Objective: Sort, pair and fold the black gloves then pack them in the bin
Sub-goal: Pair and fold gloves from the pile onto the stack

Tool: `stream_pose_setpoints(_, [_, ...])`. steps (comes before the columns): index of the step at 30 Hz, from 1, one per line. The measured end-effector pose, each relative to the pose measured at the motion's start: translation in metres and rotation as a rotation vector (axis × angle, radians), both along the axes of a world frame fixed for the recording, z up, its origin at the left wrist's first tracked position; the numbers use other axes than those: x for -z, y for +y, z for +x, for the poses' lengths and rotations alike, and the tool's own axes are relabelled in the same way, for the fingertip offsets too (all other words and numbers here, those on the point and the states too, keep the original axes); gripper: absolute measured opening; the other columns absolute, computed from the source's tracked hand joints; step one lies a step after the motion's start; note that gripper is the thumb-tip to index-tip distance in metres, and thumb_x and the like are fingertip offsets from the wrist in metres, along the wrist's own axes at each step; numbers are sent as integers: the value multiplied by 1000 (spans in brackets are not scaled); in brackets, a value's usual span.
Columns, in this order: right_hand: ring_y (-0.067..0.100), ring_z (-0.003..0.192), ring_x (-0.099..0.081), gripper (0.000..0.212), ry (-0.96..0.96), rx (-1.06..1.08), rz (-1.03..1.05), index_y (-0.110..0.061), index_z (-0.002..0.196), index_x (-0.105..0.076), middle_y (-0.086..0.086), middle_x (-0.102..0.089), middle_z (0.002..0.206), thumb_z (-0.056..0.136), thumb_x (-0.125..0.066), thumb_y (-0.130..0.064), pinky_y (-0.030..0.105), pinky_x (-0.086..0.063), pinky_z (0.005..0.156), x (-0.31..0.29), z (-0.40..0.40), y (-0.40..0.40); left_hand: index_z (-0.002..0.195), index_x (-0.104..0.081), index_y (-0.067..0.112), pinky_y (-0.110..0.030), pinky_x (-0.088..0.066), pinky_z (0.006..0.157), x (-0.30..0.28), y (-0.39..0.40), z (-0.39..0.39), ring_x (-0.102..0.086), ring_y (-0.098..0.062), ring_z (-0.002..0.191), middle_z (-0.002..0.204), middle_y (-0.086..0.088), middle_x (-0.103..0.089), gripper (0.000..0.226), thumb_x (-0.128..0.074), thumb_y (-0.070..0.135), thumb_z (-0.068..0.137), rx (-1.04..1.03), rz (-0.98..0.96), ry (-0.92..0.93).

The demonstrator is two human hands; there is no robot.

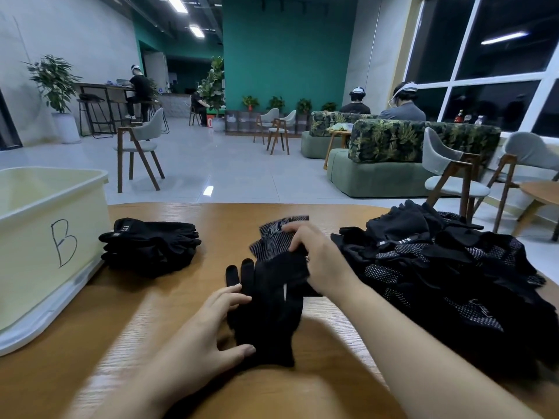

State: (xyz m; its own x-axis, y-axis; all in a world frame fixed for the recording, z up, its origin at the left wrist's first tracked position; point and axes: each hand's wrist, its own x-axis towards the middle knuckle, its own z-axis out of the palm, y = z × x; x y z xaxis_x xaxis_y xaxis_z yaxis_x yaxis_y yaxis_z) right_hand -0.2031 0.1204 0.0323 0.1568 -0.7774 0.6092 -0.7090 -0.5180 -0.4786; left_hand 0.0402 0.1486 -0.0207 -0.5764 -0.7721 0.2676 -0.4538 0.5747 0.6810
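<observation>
A black glove (269, 309) lies in the middle of the wooden table (127, 322), fingers pointing away from me. My left hand (208, 331) rests on its left edge with spread fingers and the thumb touching its lower part. My right hand (314, 258) grips the cuff end of a dotted-palm glove (275, 237) that overlaps the top of the black one. A neat stack of folded gloves (151, 246) sits to the left. A large loose pile of black gloves (447, 270) covers the right side.
A cream plastic bin (45, 237) marked "B" stands at the table's left edge. Beyond the table are chairs, sofas, plants and seated people in an open room. A second round table (541, 192) shows at far right.
</observation>
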Motion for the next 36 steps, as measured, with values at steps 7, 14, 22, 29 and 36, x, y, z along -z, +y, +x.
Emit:
stream_pose_setpoints(7, [18, 132, -40, 46, 276, 169, 498, -18, 93, -56, -1, -46, 141, 75, -34, 19, 16, -29, 96, 2, -37, -4, 114, -48, 47, -15, -29, 107, -1, 0, 2, -28, 19, 126, 137, 40, -23, 47, -72, 47, 74, 1, -30, -51])
stream_pose_setpoints(14, [16, 118, -49, 43, 258, 355, 304, -17, 101, -67, -5, -61, 121, 79, -42, 9, 25, -38, 98, -1, -35, 48, 97, -53, 58, -16, -30, 103, -2, 3, -2, -35, 16, 120, 130, 42, -31, 38, -45, 74, 63, -11, -93, -150])
stream_pose_setpoints(22, [28, 101, -59, 29, 166, 708, -231, -14, 81, -71, 2, -68, 100, 67, -67, 12, 45, -48, 82, 4, -56, 95, 98, -49, 55, -21, -21, 110, -3, 11, -12, -30, 12, 120, 124, 38, -35, 54, -24, 89, 65, -48, -215, -261])
stream_pose_setpoints(29, [26, 135, -30, 42, 74, 1031, -77, -14, 130, -52, 7, -44, 142, 89, -58, -18, 48, -23, 108, -6, -93, 109, 99, -44, 60, -8, -28, 96, -8, 15, -15, -29, 21, 116, 121, 42, -31, 60, -23, 96, 55, -9, -197, -278])
stream_pose_setpoints(36, [27, 139, -21, 53, -149, 1098, 175, -17, 145, -32, 7, -32, 151, 99, -34, -42, 47, -18, 110, -20, -116, 106, 99, -51, 58, -7, -30, 92, -8, 13, -16, -27, 24, 115, 119, 42, -32, 70, -22, 98, 50, 4, -170, -243])
